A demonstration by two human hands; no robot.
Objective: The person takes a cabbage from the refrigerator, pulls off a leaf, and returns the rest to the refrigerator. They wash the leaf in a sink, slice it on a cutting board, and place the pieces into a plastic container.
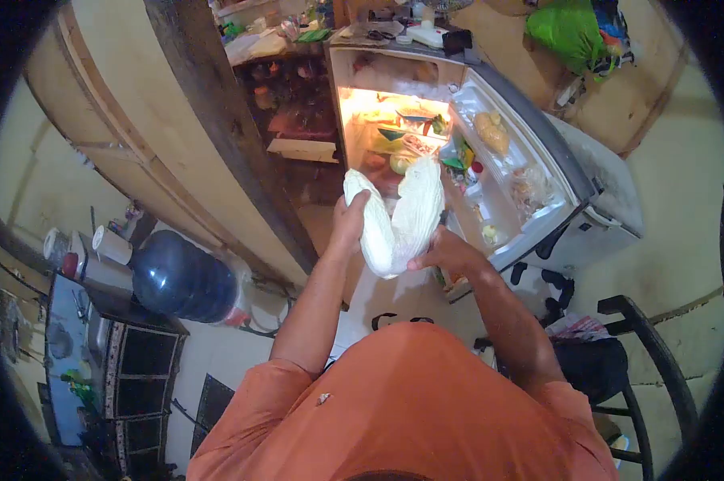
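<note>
In front of the opened fridge [336, 120] I hold two long, pale, ribbed pieces that look like napa cabbage [420, 200], meeting in a V at the bottom. My left hand [350, 220] grips the left piece from its outer side, thumb over the front. The lower part of the right piece is in my right hand [450, 252], with the thumb near the joint of the V. Thin clear plastic seems to cover the lower part. Behind them, the lit fridge shelves carry a round pale green vegetable [399, 164] and several packed foods.
The fridge door [554, 152] stands open on the right, its racks holding bagged food [492, 132]. A black chair [658, 353] is at the lower right. A large blue water jug [181, 276] lies on the left, beyond a wooden post [233, 120]. Scissors [380, 35] rest atop the fridge.
</note>
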